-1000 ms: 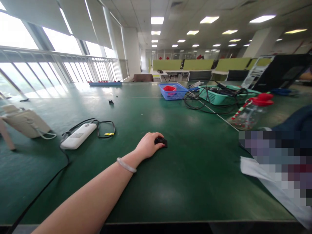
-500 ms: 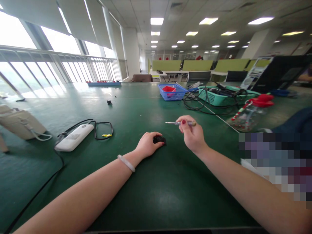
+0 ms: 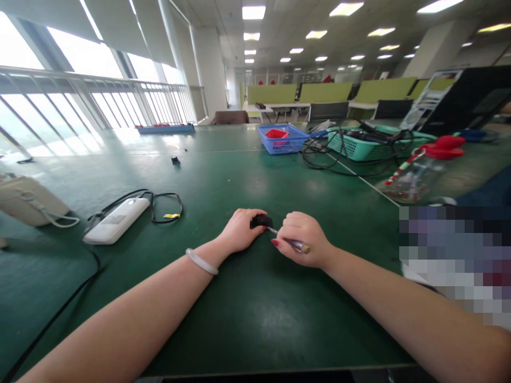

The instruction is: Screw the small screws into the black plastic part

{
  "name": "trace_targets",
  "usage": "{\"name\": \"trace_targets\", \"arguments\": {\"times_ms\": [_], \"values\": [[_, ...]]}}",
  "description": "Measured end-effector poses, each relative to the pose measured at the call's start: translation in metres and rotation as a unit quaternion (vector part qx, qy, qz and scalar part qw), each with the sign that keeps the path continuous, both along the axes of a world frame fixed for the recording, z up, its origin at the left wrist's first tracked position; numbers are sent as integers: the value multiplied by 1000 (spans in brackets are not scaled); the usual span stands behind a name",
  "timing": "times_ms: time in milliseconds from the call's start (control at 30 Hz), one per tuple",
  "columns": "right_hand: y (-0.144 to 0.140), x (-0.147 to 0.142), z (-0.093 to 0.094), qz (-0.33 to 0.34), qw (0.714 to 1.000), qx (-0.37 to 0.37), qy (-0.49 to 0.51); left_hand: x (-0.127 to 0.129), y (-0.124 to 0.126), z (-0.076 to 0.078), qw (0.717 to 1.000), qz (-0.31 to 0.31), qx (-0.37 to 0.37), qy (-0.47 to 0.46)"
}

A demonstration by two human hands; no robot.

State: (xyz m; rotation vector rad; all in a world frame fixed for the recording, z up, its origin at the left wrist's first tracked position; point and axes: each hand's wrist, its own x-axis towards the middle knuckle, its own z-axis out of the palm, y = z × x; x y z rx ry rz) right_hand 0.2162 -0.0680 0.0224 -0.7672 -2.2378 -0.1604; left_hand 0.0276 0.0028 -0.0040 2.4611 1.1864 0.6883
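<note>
Green table point(image 3: 255, 330), open office. Left hand point(image 3: 239, 231) pins a small black part point(image 3: 261, 221); at its 3 o'clock, right hand point(image 3: 305, 239) pinches a screwdriver point(image 3: 289, 242), tip touching it.

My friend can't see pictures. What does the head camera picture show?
A person's left hand steadies a small black part on a green table while the right hand points a thin screwdriver at it. A white device with black cable lies left; baskets sit behind.
</note>
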Motion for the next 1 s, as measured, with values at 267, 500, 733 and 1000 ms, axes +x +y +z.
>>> {"name": "trace_targets", "arguments": {"times_ms": [267, 500, 733, 1000], "values": [[-5, -9, -4, -31, 995, 51, -82, 0, 2, -3, 1000, -1, 1, 0], [-7, -7, -2, -15, 984, 106, -141, 0, 2, -1, 1000, -3, 8, 1], [-9, -11, -2, -14, 978, 115, -174, 2, 1, -1, 1000, 7, 5, 9], [-10, -15, -2, -8, 971, 113, -210, 2, 1, -4, 1000, 15, 15, 6]]}}
